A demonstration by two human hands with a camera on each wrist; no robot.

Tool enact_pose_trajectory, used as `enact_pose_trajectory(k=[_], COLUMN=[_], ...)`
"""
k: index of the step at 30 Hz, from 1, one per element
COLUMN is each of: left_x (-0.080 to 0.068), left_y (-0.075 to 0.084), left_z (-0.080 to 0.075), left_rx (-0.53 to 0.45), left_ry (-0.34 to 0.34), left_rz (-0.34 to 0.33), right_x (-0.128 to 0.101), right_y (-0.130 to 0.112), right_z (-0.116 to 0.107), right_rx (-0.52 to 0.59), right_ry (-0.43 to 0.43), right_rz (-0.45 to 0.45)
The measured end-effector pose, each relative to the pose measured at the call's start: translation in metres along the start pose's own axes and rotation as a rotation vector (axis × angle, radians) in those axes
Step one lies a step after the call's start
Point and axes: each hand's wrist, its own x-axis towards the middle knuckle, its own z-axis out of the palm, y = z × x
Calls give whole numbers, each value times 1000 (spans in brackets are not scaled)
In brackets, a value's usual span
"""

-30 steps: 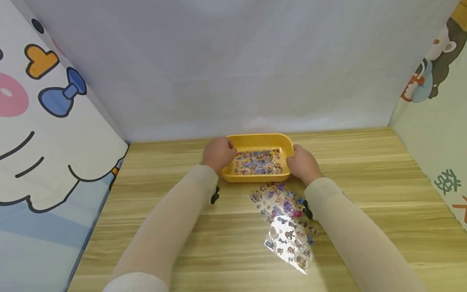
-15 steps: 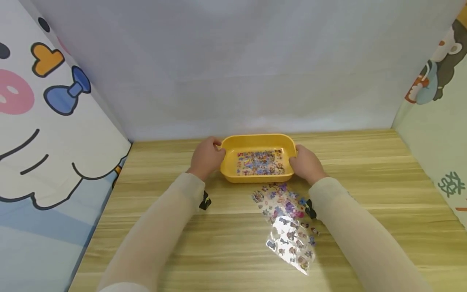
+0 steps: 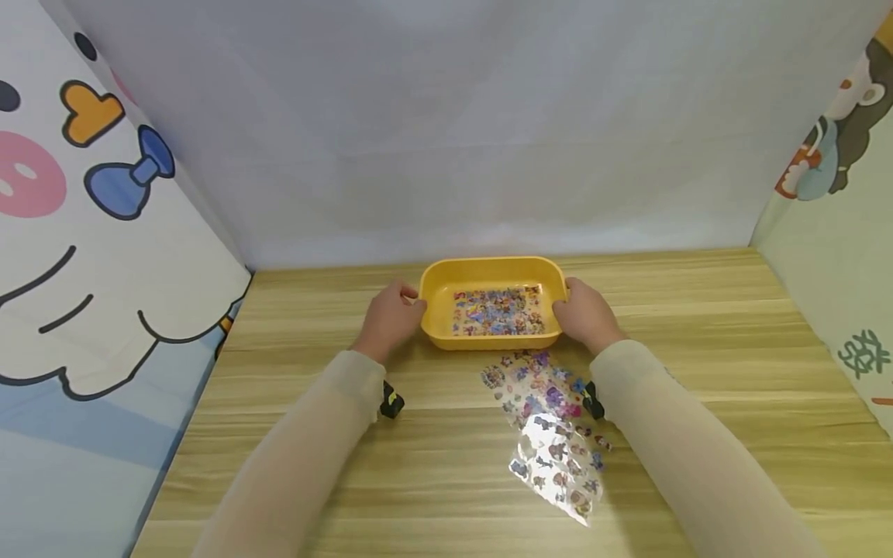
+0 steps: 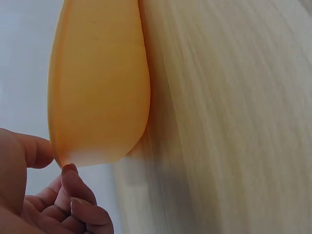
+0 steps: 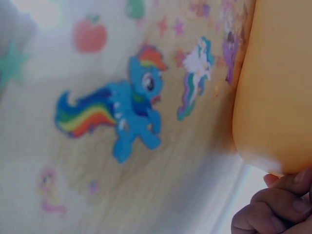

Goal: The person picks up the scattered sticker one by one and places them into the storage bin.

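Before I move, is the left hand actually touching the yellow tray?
Touching. The left wrist view shows it: the left hand has its fingertips against the end of the yellow tray at the rim, with no gap there.

Bare left hand (image 3: 387,321) shifted leftward and nearer the body: earlier it overlapped the left end of the yellow round-cornered plastic tray (image 3: 493,271); now at its outer left rim, end exposed.

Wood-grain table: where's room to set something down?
Bare table: left of the cream left sleeve; between it and the transparent sticker sheeting; beside the pale green right wall. Crowded: across that sheeting and inside the yellow rectangular plastic tray, among colourful stickers.
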Motion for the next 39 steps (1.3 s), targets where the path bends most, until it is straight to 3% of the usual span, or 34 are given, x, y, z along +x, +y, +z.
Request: enact_pose_trajectory(k=[10, 18, 24, 34, 39], left_x=[4, 6, 2, 2, 1], left_y=[-8, -6, -5, -6, -8], left_z=[12, 16, 19, 22, 21], left_rx=[-63, -4, 6, -29, -97], left_ry=[-20, 48, 69, 85, 76], left_rz=[-34, 11, 5, -23, -41], right_x=[1, -32, -63, -100, -107], right_y=[5, 7, 21, 37, 40], right_z=[-5, -25, -26, -6, 4], right_rx=[31, 73, -17, -160, -199], right_ry=[-36, -36, 17, -82, -82], right_rz=[-34, -22, -44, -78, -79])
